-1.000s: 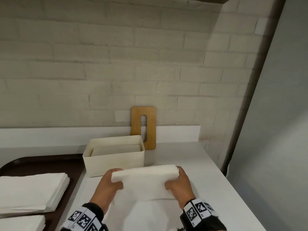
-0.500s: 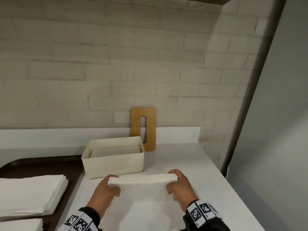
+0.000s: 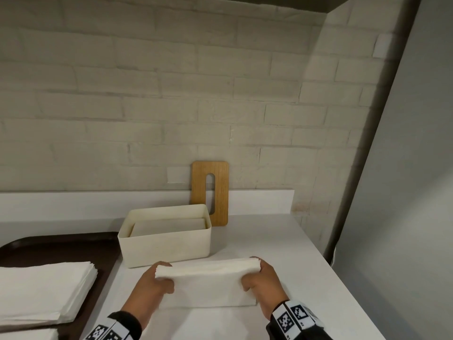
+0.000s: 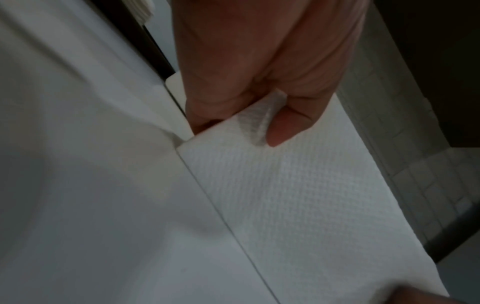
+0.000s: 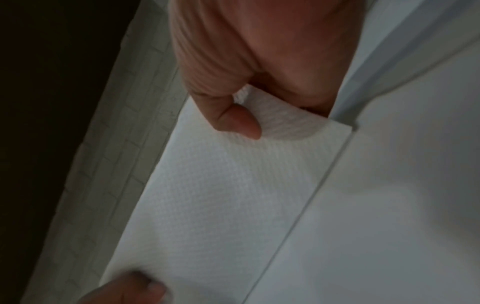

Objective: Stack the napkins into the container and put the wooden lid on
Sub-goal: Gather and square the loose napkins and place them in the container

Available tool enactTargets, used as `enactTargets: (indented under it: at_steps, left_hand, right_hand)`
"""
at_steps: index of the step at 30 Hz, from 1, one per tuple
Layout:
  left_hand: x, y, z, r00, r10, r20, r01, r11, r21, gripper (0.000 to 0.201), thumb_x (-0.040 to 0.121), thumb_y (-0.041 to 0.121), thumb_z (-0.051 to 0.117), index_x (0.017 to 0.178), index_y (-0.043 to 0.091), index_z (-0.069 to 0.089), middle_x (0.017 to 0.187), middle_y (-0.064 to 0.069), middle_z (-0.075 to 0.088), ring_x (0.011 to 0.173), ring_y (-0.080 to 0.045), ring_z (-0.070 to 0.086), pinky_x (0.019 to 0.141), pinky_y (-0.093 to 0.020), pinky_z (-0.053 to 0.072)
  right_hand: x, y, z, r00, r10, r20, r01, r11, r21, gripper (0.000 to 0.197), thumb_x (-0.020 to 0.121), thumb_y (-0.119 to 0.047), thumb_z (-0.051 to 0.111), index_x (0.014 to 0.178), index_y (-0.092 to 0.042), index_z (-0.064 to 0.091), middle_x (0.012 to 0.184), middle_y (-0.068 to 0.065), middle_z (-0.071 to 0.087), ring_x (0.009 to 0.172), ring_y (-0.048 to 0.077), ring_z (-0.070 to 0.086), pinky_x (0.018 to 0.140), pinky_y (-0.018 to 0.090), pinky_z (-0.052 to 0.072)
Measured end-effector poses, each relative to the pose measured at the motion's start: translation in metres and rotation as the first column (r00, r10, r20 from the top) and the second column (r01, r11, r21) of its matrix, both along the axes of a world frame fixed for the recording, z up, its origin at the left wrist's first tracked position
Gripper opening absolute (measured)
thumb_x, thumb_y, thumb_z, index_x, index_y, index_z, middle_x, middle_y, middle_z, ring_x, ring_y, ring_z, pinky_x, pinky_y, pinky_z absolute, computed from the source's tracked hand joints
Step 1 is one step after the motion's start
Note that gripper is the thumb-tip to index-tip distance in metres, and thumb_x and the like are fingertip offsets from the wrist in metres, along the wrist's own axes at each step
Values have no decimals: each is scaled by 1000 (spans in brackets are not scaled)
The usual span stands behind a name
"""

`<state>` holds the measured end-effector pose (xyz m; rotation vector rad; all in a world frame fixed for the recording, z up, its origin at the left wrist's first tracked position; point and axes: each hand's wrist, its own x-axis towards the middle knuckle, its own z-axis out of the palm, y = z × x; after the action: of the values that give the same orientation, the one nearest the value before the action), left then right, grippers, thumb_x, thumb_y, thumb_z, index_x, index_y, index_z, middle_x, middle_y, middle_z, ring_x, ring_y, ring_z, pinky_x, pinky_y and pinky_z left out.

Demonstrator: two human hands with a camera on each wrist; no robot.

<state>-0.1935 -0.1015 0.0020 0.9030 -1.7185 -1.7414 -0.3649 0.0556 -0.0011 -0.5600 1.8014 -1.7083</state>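
A folded bundle of white napkins [image 3: 208, 283] is held upright on the counter, its lower edge on the surface. My left hand [image 3: 157, 283] pinches its left end [image 4: 233, 127] and my right hand [image 3: 257, 278] pinches its right end [image 5: 272, 121], thumbs on the near face. Just behind stands the cream container [image 3: 166, 246], open-topped, with napkins [image 3: 169, 227] lying inside. The wooden lid [image 3: 220, 192] with its long slot leans upright against the brick wall behind the container's right corner.
A dark tray [image 3: 49, 244] at the left carries two more stacks of white napkins [image 3: 41, 290]. The white counter [image 3: 282, 253] ends at a grey wall panel [image 3: 392, 217] on the right. A low white backsplash [image 3: 73, 202] runs along the back.
The napkin bundle has come down and slightly toward me, and its lower edge now rests on the counter. Both hands keep their hold on its ends.
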Motion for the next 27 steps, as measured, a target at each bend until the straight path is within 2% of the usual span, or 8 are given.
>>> enactTargets:
  at_steps: [4, 10, 15, 21, 22, 24, 26, 27]
  left_hand:
    - [2, 0, 12, 999, 6, -32, -6, 1000, 4, 40, 41, 3, 49, 81, 5, 52, 81, -12, 52, 79, -25, 47, 69, -32, 36]
    - [-1, 7, 0, 994, -20, 109, 25, 999, -42, 45, 42, 5, 47, 85, 3, 58, 77, -11, 60, 73, -25, 52, 63, -28, 39]
    - [0, 5, 10, 996, -45, 78, 52, 994, -100, 45, 46, 7, 54, 91, 1, 56, 89, -12, 61, 84, -25, 55, 70, -32, 42]
    - [4, 8, 20, 978, -26, 205, 85, 954, -287, 19, 69, 5, 70, 82, 13, 59, 82, -5, 64, 82, -24, 59, 62, -23, 40]
    - [4, 8, 26, 976, -34, 215, 107, 934, -340, 19, 75, 0, 67, 82, 15, 57, 81, -4, 63, 81, -22, 58, 61, -22, 40]
    - [2, 11, 43, 974, -60, 219, 158, 872, -463, 22, 79, 0, 65, 81, 20, 56, 80, 1, 62, 76, -14, 57, 59, -17, 40]
    - [-2, 17, 61, 971, -105, 215, 209, 810, -548, 24, 80, 5, 67, 85, 25, 57, 83, 4, 64, 78, -8, 59, 60, -13, 43]
    - [-4, 19, 68, 969, -131, 210, 230, 791, -568, 24, 80, 7, 68, 85, 27, 57, 84, 6, 65, 78, -8, 60, 61, -13, 44]
  right_hand:
    - [0, -2, 9, 1000, -26, -3, 25, 999, -46, 40, 39, 2, 46, 75, -13, 58, 71, 4, 57, 70, 20, 52, 59, 26, 42]
    - [2, -1, -3, 999, -46, -30, 47, 999, 24, 39, 39, 1, 45, 73, -9, 59, 74, 7, 59, 70, 21, 53, 58, 25, 41]
    - [-2, -1, 8, 998, -45, -32, 44, 999, -32, 35, 39, 0, 46, 71, -11, 56, 69, 3, 56, 67, 18, 51, 57, 24, 40]
    - [-1, 4, 10, 987, -20, -159, 31, 997, 66, 38, 47, 1, 60, 79, -19, 56, 86, 1, 59, 82, 19, 55, 65, 26, 45]
    - [0, 5, 15, 947, -8, -320, 38, 995, 87, 40, 54, -1, 68, 85, -25, 56, 95, -6, 58, 92, 15, 54, 76, 25, 45]
    - [5, 5, 32, 688, 118, -716, 57, 975, 215, 44, 65, -21, 74, 103, -37, 56, 108, -20, 49, 106, 2, 41, 93, 22, 31]
    - [13, -1, 49, 408, 311, -859, 8, 939, 343, 52, 68, -38, 70, 118, -37, 56, 115, -19, 48, 109, -1, 34, 98, 23, 20]
    - [18, -4, 55, 359, 384, -851, -48, 918, 394, 47, 71, -39, 68, 116, -35, 58, 115, -14, 53, 108, 3, 40, 99, 25, 24]
